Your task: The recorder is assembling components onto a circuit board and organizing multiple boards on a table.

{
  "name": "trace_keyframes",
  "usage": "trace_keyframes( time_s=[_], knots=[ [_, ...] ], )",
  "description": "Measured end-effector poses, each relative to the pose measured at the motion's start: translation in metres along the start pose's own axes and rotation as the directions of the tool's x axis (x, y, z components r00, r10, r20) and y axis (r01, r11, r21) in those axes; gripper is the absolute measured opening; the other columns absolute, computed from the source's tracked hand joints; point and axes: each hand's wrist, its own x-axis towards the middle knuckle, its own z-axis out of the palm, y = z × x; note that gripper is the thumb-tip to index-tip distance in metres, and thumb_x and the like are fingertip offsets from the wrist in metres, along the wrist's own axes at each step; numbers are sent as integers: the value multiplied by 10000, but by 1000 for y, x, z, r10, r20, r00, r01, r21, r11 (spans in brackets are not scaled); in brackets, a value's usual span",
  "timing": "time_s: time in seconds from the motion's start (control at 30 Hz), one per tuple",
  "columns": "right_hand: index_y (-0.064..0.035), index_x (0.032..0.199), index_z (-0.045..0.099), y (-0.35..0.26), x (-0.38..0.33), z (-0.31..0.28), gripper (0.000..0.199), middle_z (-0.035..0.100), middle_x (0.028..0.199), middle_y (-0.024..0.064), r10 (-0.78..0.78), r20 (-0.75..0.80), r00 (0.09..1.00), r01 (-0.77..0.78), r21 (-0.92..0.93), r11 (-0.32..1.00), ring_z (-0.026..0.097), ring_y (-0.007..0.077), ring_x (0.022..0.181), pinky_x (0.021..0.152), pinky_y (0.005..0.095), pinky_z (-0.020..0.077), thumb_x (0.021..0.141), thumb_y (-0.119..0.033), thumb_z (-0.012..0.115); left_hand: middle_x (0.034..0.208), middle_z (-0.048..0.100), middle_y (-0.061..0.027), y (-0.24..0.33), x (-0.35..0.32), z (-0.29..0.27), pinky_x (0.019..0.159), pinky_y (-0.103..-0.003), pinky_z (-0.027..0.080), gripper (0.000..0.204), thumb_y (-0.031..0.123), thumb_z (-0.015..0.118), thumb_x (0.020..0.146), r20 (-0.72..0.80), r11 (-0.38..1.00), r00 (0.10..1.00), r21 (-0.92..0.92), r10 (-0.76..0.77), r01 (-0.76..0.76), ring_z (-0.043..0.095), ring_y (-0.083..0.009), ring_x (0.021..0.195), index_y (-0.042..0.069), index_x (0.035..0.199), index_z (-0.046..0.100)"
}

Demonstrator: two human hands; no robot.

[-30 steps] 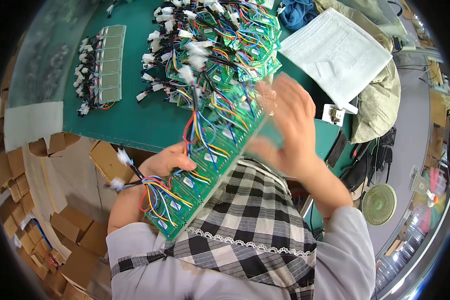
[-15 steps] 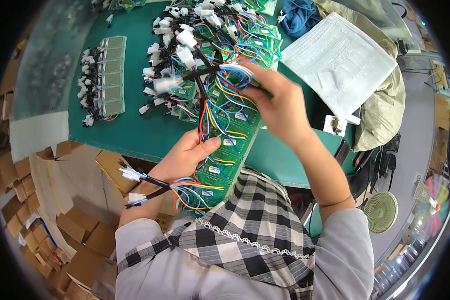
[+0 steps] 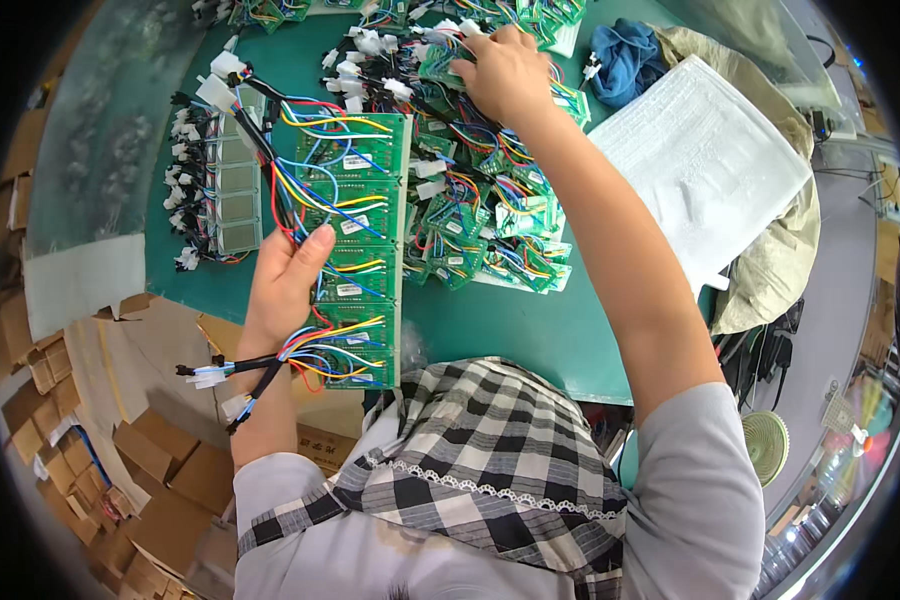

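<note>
My left hand [image 3: 288, 280] holds a long stack of green circuit boards [image 3: 355, 250] by its left edge, lengthwise above the green table [image 3: 500, 330]. Coloured wires with white and black plugs [image 3: 220, 375] hang from the boards over my wrist. My right hand [image 3: 505, 70] reaches far across the table and rests, fingers curled, on a heap of loose green boards with coloured wires [image 3: 480, 170]. Whether it grips one board I cannot make out.
A row of grey display modules [image 3: 235, 195] lies at the table's left. A white padded sheet [image 3: 705, 165] and a blue cloth [image 3: 625, 55] lie at the right. Cardboard boxes [image 3: 80, 450] fill the floor at left, and a small green fan [image 3: 765, 445] stands lower right.
My right hand left the held stack and stretched out to the far heap. My left hand turned the stack more upright and raised it toward the table's left.
</note>
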Motion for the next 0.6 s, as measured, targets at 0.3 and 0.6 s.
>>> trace_keyframes(
  time_s=[0.3,0.6],
  knots=[
    [-22,1054,691,-68,-33,-66,350,685,863,152,-317,28,948,254,534,806,639,335,737,696,392,501,813,-259,781,970,677,-17,14,51,11,764,-242,472,281,252,603,1008,-175,977,969,86,-177,194,579,-68,854,-5,1110,655],
    [-118,1021,725,-25,-23,-45,351,651,974,77,-327,-198,924,292,-187,938,604,280,1009,821,434,471,781,-370,771,1005,706,-20,0,30,-14,761,-242,511,270,223,554,1034,-123,999,992,-6,34,-35,635,-71,848,-5,1138,654]
  ],
)
